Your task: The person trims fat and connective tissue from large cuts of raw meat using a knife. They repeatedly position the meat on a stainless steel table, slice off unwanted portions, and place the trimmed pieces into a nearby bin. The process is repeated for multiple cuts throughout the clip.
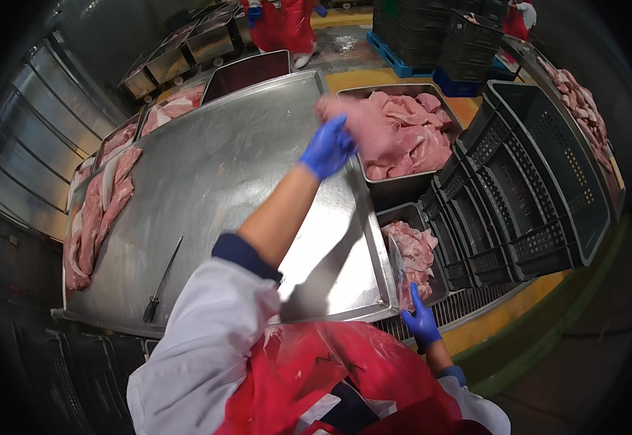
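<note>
Blue-gloved, the left hand (pixel 328 147) is up at one o'clock, fingers apparently closed on the near end of a slab of meat (pixel 365 132), blurred, right over the lip of the steel tub (pixel 403 191). Soft stuff, this: I'd call it limp, slippery and fairly weighty, liable to sag, so a deep grip round the thick part looks safer than a pinch at the edge. Down at four o'clock, the right hand (pixel 421 322) sits by a smaller grey tub (pixel 439 283) of trimmings (pixel 419 250); a blade-like edge (pixel 396 259) shows just above, but whether it's gripped I can't tell. Dark crates (pixel 540 156) crowd three o'clock, limiting room beyond the tubs. Across the table (pixel 214 159), long strips of meat (pixel 98 217) lie at nine, a dark-handled rod (pixel 160 290) at eight.
</note>
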A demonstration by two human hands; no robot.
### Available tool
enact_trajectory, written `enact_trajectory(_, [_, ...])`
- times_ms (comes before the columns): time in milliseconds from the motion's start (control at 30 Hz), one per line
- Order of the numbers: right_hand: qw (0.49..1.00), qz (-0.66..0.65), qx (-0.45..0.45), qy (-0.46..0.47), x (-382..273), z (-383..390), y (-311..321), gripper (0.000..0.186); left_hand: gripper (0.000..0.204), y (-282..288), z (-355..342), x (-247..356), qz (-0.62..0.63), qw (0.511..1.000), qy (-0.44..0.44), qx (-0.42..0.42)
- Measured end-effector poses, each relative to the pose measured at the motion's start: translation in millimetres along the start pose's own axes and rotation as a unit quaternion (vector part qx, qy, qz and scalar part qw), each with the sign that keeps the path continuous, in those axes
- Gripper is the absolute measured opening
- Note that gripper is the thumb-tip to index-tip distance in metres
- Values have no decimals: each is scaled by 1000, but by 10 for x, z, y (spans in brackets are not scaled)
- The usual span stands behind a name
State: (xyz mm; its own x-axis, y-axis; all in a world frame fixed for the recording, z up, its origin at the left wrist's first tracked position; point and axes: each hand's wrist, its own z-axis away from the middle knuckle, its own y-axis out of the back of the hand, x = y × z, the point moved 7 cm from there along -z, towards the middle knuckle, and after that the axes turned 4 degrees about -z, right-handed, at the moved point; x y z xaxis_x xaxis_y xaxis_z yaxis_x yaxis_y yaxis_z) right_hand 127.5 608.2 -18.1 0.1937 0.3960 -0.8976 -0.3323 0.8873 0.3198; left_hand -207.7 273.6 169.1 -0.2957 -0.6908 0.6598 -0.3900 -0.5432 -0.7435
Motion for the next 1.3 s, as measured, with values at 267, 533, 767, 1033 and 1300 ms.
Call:
enact_trajectory(267, [1000, 10, 15, 14, -96, -207, -260, 86, 61, 641, 1187, -893, -693, 702, 21, 164])
enact_trajectory(533, [985, -147, -68, -58, -327, -383, -1065, 88, 69, 2485, 5895, 866, -750, 337, 133, 553])
enact_trajectory(767, [985, 70, -159, 1, -1587, -1191, -2528, 89, 50, 2858, 7954, 1445, -716, 380, 259, 525])
enact_trajectory(1033, [960, 45, -276, 17, -1844, -1797, -4375, 91, 27, 3436, 9909, 1910, -649, 264, 255, 666])
enact_trajectory(1300, [960, -77, -219, -157, -2026, -2009, -5495, 88, 41, 3608, 10371, 3025, -560, 175, 432, 685])
